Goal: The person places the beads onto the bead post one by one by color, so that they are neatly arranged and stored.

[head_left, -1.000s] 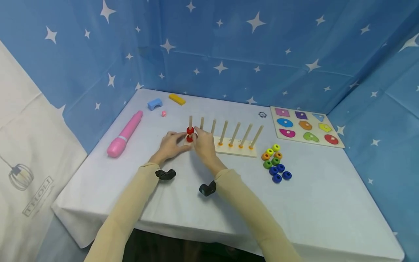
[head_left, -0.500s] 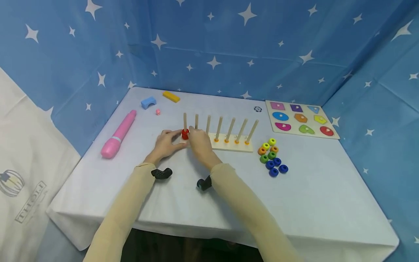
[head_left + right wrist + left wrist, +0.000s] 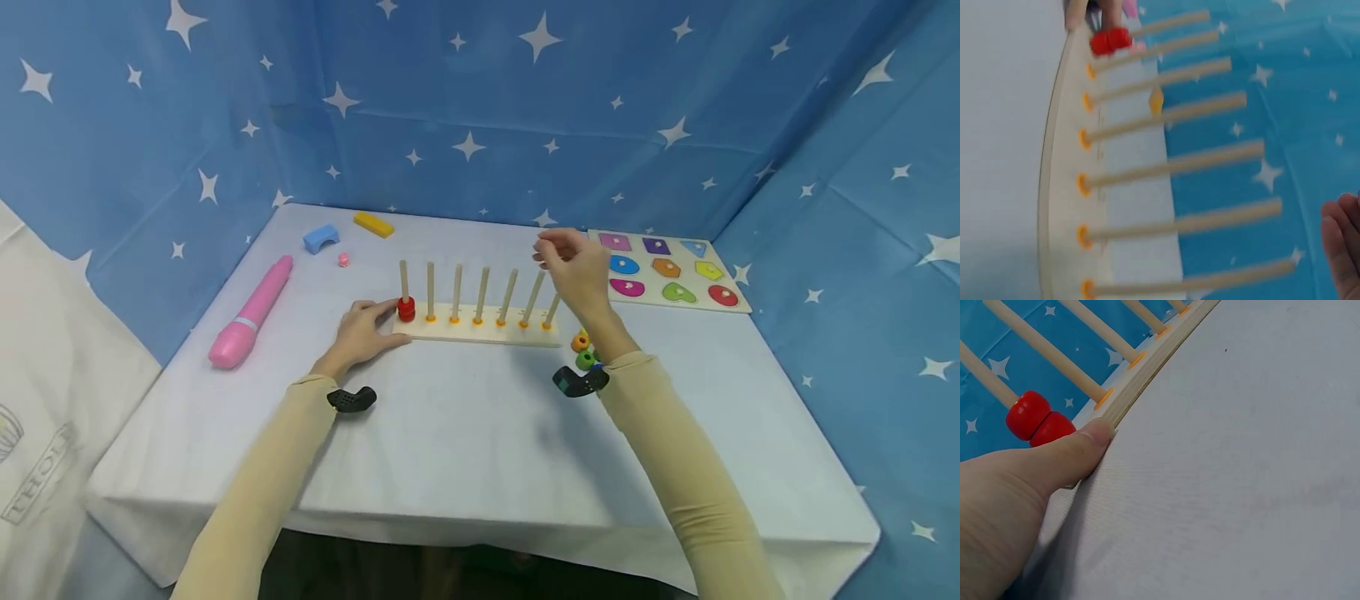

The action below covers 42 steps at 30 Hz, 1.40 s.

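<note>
We see a wooden peg board [image 3: 487, 332] lying midway between the left and right edges of the white-covered table [image 3: 465, 442], closer to the far edge than the near one. Seven pegs stand in a row along it, and two red beads [image 3: 406, 306] sit stacked and touching at the bottom of the leftmost peg [image 3: 404, 282].

Our two hands are well apart. The left hand [image 3: 362, 333] grips the left end of the peg board; in the left wrist view we see its thumb [image 3: 1075, 453] pressed to the near edge, just beside the red beads. The right hand [image 3: 580, 268] is raised above the table near the board's right end, its fingers loosely bent.

Below that hand, next to the right end of the peg board, we can make out an orange bead [image 3: 580, 342] and a green bead [image 3: 586, 360]; our right wrist hides part of this group.

Toward the table's far right corner lies a shape puzzle [image 3: 654, 282], partly behind the right hand. A pink wand [image 3: 251, 314] lies along the left edge. Near the far left corner we see a blue arched block [image 3: 321, 238], a yellow block [image 3: 373, 224] and a small pink piece [image 3: 343, 259]. A blue star-patterned curtain [image 3: 465, 92] hangs behind the far edge.
</note>
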Each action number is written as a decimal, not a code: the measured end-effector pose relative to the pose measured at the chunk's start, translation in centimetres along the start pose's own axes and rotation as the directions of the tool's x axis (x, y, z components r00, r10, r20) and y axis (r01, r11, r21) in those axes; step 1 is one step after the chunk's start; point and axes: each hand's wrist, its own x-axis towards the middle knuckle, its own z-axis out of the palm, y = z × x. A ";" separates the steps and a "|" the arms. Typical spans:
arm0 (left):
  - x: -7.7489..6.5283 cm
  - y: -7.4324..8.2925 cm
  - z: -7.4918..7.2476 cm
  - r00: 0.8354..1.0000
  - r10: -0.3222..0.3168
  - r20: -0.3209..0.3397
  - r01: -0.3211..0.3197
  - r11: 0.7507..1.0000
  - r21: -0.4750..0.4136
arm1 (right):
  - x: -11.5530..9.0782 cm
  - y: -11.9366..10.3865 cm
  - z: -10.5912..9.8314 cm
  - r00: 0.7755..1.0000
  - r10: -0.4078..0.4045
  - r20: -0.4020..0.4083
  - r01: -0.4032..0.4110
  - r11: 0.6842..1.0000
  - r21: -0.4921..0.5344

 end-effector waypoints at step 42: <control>-0.5 -0.1 0.0 0.999 0.017 -0.029 -0.018 0.999 -0.028 | -6.9 12.7 -6.5 0.761 0.631 0.148 -0.500 0.716 -0.487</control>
